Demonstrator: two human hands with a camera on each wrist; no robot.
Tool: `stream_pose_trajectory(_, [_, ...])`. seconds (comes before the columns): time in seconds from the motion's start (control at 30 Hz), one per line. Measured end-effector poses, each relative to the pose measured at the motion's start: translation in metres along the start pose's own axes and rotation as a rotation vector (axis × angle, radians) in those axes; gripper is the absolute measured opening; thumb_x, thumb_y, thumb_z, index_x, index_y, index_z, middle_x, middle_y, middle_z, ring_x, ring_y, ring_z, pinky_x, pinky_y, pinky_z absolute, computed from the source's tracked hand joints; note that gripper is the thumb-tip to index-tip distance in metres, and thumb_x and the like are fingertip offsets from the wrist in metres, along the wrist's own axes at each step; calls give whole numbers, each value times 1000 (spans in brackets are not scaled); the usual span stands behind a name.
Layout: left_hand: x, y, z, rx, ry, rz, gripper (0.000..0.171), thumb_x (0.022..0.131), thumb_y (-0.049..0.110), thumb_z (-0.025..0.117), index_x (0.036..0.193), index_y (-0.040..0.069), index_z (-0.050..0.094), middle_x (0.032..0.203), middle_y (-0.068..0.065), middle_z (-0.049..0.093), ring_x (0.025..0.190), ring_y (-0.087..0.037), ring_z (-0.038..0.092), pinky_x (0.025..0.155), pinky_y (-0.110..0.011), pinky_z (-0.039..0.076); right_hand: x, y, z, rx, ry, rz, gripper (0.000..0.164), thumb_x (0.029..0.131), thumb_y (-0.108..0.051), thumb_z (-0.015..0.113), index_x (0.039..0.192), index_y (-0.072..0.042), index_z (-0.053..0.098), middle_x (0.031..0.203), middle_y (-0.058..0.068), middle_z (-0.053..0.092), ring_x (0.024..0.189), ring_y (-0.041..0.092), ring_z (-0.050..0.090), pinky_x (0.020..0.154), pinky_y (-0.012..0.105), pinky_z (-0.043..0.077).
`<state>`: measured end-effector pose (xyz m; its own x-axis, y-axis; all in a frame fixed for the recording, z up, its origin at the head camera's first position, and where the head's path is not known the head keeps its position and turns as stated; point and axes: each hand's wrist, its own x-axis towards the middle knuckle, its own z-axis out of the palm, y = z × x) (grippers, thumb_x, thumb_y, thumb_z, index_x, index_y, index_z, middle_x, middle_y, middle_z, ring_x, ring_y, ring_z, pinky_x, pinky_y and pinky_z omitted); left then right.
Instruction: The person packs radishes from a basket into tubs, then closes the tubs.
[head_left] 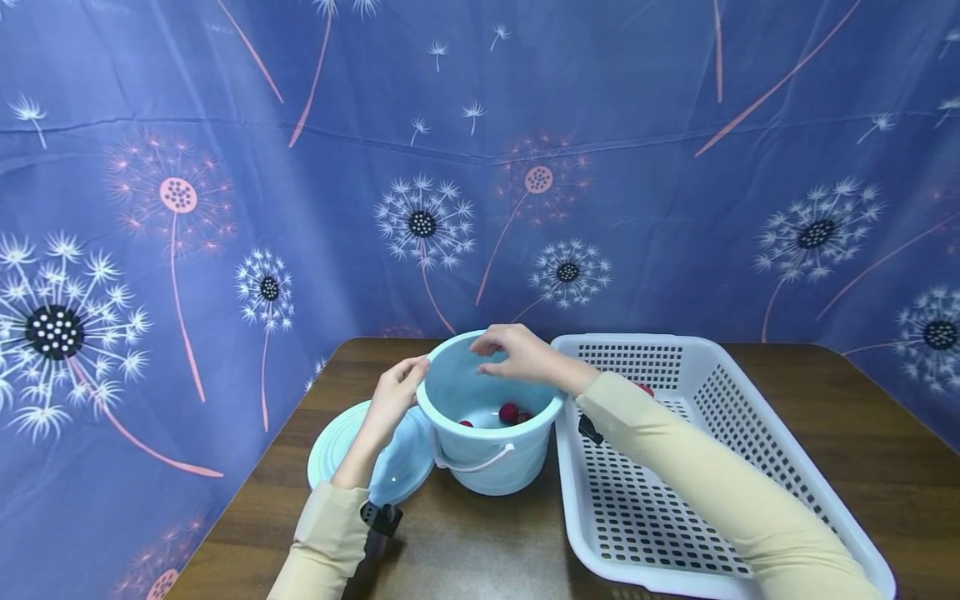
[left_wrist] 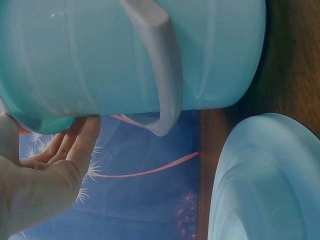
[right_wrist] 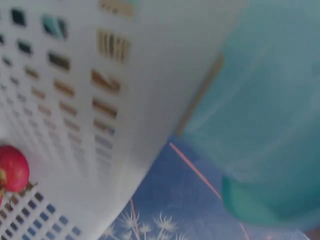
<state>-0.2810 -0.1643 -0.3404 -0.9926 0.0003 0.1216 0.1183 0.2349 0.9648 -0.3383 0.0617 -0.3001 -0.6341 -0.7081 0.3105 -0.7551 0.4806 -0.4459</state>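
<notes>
A light blue bucket (head_left: 491,457) with a white handle (head_left: 480,460) stands upright on the table. My left hand (head_left: 399,387) holds its left rim; in the left wrist view the fingers (left_wrist: 84,145) lie along the outside wall and the thumb is at the rim. My right hand (head_left: 528,358) is over the bucket's opening, fingers loosely bent, with nothing visible in them. Small round red fruits (head_left: 508,413) lie on the bucket floor. Another red fruit (right_wrist: 14,169) is in the white perforated basket (right_wrist: 145,100), largely hidden by my right sleeve in the head view.
A light blue round lid (head_left: 337,446) lies left of the bucket, partly beneath my left forearm. The large white basket stands close against the bucket's right side, with my right forearm across it. Behind the wooden table (head_left: 480,550) hangs a blue dandelion-print cloth (head_left: 480,167).
</notes>
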Motion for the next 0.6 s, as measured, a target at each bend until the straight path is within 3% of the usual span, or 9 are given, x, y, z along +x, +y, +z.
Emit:
stream_pose_trajectory(0.27, [5,-8,-1,3,1,-1,44,98,35,47,129,5,54,134,-16,53,121,-28,51,94,-45,49,-16,5,-23,-33,60,52,32,85,-15,70,113,-1,65,105,15,64,100,28,61,87,41,52])
stream_pose_trajectory(0.6, [3,-7,-1,-4,-2,-10,43,98,36,47,129,6,54,132,-16,54,119,-27,53,92,-42,51,-46,18,-46,-109,150,119,25,85,-17,69,107,-5,67,103,8,65,94,20,62,82,34,54])
